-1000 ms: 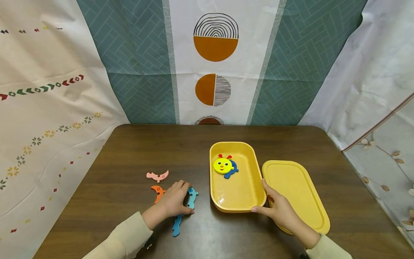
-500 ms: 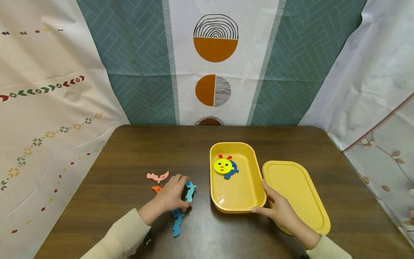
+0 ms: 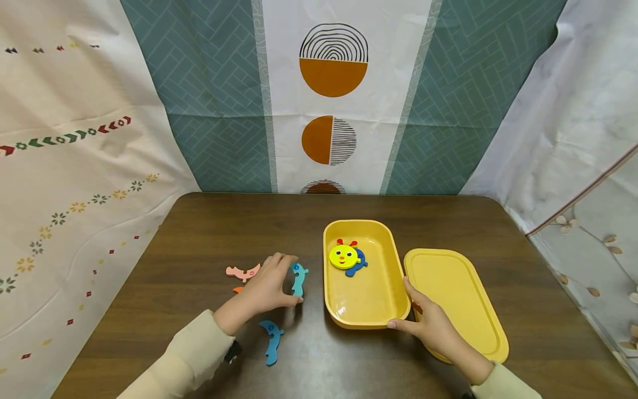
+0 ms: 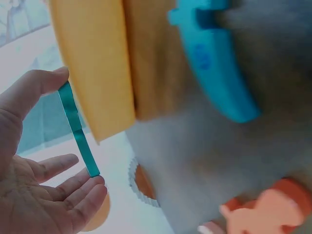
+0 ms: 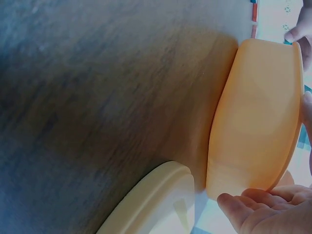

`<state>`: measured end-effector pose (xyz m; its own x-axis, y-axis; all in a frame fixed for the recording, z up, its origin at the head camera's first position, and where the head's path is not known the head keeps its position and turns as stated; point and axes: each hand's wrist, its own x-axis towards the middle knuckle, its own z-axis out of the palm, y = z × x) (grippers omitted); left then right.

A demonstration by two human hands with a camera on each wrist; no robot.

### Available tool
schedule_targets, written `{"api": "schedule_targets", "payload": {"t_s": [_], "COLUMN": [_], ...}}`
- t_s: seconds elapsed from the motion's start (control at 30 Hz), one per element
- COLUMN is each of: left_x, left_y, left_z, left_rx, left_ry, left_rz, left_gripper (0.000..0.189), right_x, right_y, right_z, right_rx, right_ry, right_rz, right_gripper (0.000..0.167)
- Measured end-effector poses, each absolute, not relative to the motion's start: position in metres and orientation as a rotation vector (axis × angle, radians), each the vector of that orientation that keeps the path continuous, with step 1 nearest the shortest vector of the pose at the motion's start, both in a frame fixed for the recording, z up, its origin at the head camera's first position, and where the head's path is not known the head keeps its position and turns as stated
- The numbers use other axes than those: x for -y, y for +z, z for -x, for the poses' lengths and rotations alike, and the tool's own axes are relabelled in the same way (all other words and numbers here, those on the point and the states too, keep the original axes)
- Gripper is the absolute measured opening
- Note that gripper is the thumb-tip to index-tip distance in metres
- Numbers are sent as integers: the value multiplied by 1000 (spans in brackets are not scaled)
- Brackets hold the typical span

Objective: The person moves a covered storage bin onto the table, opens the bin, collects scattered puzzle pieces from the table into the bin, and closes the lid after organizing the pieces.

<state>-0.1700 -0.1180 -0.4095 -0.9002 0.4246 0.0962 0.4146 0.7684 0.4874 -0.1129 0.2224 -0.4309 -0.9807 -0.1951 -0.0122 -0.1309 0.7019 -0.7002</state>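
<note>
My left hand (image 3: 271,285) pinches a teal puzzle piece (image 3: 299,279) between thumb and fingertips, lifted off the table left of the yellow box. In the left wrist view that teal piece (image 4: 79,129) appears edge-on, spanning thumb to fingers. My right hand (image 3: 428,316) holds the near right corner of the yellow box (image 3: 369,299), thumb at its front rim and fingers along its side. Inside the box lie a yellow smiling face piece (image 3: 344,257) with red antennae and a dark blue piece (image 3: 356,265) partly beneath it.
A blue piece (image 3: 272,343) lies nearer me on the brown table (image 3: 239,227). Beyond my left hand are a pink piece (image 3: 243,272) and an orange piece (image 3: 237,289), mostly hidden. The yellow lid (image 3: 458,299) lies right of the box.
My left hand has raised the teal piece from beside the blue piece and moved it away from me. My right hand and the box stay in place.
</note>
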Motion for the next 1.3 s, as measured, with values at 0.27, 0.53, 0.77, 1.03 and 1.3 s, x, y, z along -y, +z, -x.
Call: {"api": "schedule_targets", "payload": {"t_s": [0.27,0.53,0.77,1.03,1.3], "left_x": [106,89,74,55,37], "left_y": [-388,-382,-378,-376,-378], "left_z": [180,195,209,221,229], "left_rx": [-2931,-2915,-2895,-2832,-2744], "left_ry": [848,872,894,886,840], "left_rz": [-715,-736,-791,-901,-1009], "left_gripper": [81,82,81,80,79], "right_x": [-222,-221,-222,-223,-223], "right_y": [-431,-434,-434,-435,-436], "right_z": [113,112,113,113,113], "right_rx": [-2810,-2818,-2813,-2820,-2839], "right_ry": [-1160,-1210,-1199,-1190,-1205], "right_rz": [260,283,280,293,324], "right_gripper": [96,94,94,93,93]}}
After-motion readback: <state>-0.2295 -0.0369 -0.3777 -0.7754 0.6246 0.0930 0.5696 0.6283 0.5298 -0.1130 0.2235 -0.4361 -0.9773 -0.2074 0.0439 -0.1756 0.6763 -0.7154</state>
